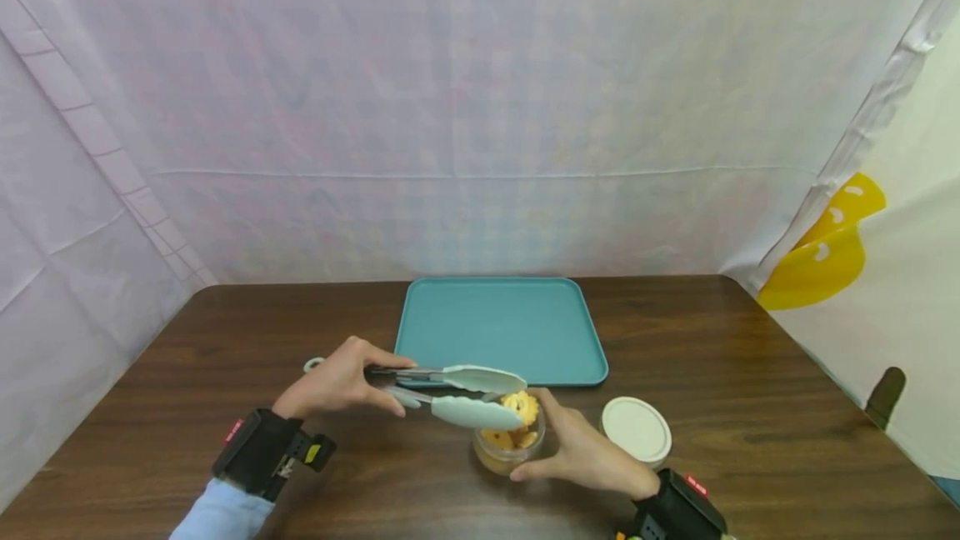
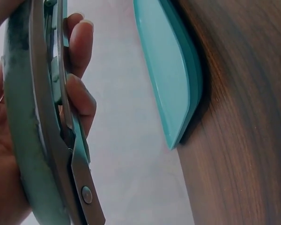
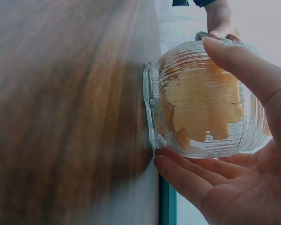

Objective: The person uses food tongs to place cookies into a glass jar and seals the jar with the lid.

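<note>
My left hand [image 1: 347,379] grips a pair of metal tongs [image 1: 480,412] with pale mint heads, its fingers and thumb on either side of the handles [image 2: 42,108]. The heads reach right over the mouth of a ribbed glass jar [image 1: 495,462], spread apart. A round yellow cookie [image 1: 521,408] with a scalloped edge stands up at the jar's rim, right at the tong tips. More cookies [image 3: 203,103] fill the jar below it. Curled around the jar is my right hand [image 1: 573,450], thumb on one side and fingers [image 3: 189,180] on the other, while the jar's base faces the table.
Behind the hands lies a teal tray [image 1: 498,327] on the dark wooden table [image 1: 247,340]. A round white lid [image 1: 636,430] sits just right of my right hand. Pale cloth [image 1: 480,107] hangs along the table's back edge, with a yellow shape [image 1: 821,265] at the right.
</note>
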`<state>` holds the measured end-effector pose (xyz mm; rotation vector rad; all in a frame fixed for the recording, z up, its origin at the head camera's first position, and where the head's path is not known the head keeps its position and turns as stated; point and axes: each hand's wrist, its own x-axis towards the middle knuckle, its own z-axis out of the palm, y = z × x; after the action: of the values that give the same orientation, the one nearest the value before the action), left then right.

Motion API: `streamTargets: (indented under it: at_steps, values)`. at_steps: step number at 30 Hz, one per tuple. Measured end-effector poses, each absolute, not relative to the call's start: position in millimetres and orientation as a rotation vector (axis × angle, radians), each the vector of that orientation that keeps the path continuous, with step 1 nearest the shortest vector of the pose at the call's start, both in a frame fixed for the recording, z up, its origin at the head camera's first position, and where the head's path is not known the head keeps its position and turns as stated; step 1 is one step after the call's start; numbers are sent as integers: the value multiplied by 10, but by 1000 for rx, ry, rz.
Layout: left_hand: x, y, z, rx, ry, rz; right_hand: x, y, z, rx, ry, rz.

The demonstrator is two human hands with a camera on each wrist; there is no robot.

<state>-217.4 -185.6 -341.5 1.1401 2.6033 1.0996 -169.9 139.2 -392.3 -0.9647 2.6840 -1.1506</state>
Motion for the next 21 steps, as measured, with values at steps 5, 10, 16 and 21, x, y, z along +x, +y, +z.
streamTargets:
  at_steps: [5,10,16,21]
  values:
    - [-2166,-1830,-3403,1127,2614,1095,-1698,1387,-3911,-963,2683,-1158]
    - [-2158,-1821,-3389,1117,2606,1084,-1696,1389,-3907,-976,2675,-1165]
    - [-2155,-1829,-3391,1124,2594,1076,-1683,1393,-3894,-975,2666,-1157]
    - [-2151,-1835,-3394,1117,2583,1067,-1677,1400,-3888,-983,2640,-1167]
